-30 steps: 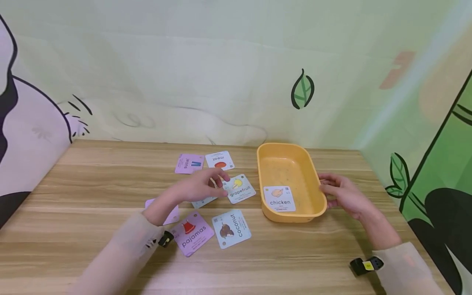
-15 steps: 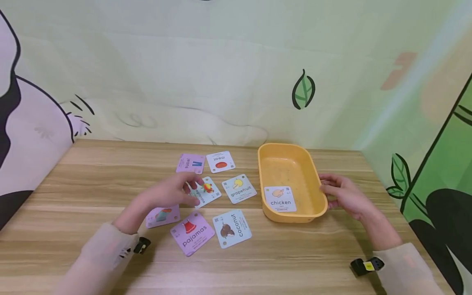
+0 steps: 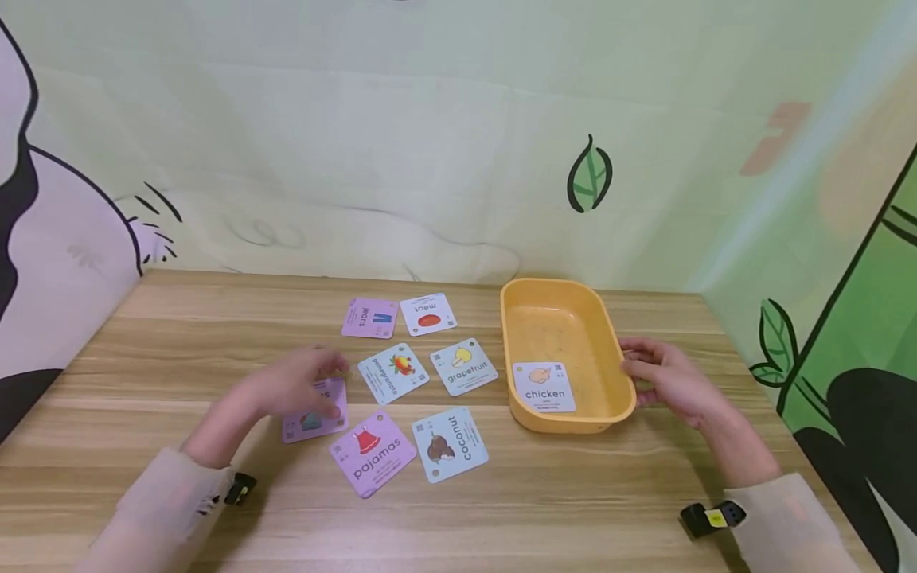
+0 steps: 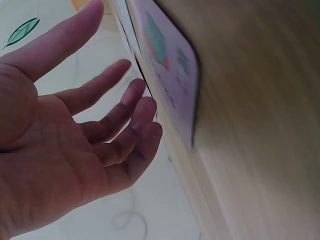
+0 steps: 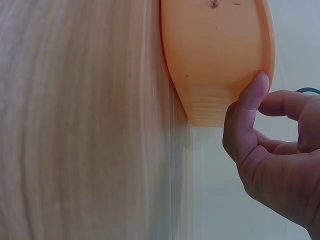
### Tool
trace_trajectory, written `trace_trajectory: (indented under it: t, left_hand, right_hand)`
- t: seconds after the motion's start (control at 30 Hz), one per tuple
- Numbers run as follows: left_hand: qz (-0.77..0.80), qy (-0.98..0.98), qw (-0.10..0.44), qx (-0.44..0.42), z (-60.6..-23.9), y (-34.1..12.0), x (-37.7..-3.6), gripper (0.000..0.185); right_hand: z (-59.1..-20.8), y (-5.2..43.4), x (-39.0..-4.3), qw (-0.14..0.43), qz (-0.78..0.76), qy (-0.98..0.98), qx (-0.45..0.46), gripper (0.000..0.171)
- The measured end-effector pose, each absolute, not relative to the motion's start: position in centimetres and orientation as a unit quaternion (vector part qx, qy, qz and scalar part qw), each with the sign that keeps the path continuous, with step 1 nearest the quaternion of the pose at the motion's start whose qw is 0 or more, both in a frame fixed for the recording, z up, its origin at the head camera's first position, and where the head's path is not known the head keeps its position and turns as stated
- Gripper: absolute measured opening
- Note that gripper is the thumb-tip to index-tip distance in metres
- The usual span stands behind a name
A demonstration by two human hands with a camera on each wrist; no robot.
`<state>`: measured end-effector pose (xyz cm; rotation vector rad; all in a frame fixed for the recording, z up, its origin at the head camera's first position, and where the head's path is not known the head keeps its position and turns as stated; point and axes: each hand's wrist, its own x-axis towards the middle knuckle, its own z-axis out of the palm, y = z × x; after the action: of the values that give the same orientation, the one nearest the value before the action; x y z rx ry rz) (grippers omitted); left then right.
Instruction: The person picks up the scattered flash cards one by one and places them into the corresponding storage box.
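Observation:
My left hand hovers over a purple card with a folded-garment picture, partly covering its word. In the left wrist view its loosely bent fingers are near that card, holding nothing. To the right lie the pajamas card, coconut card, pomegranate card and grapefruit card. My right hand grips the right rim of a yellow plastic tray. In the right wrist view its thumb lies against the tray wall. A chicken card rests inside the tray.
Farther back lie a jeans card and an upside-down meat card. All sits on a wooden table, with a printed cloth backdrop behind its far edge. The tray stands close to that edge.
My left hand has moved leftward, from beside the grapefruit card across the pomegranate card to the left purple card. The pomegranate card is now uncovered. My right hand and the tray have stayed put.

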<state>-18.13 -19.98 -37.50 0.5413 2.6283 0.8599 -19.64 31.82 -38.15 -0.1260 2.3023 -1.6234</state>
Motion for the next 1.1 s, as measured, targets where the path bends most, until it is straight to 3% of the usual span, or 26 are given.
trace_trajectory:
  t: [0.43,0.77,1.1]
  left_hand:
    - [0.203,0.953,0.160,0.160,-38.0,-21.2,-17.1,0.080]
    - [0.182,0.957,0.131,0.184,-38.2,-21.4,-17.1,0.073]
    - [0.216,0.954,0.137,0.155,-38.3,-22.0,-17.4,0.070]
  right_hand:
    - [-38.1,31.7,-19.6,0.156,-0.576,0.801,-0.049,0.056]
    - [-38.1,31.7,-19.6,0.154,-0.572,0.804,-0.048,0.057]
    - [-38.3,31.9,-19.7,0.156,-0.569,0.807,-0.041,0.057]
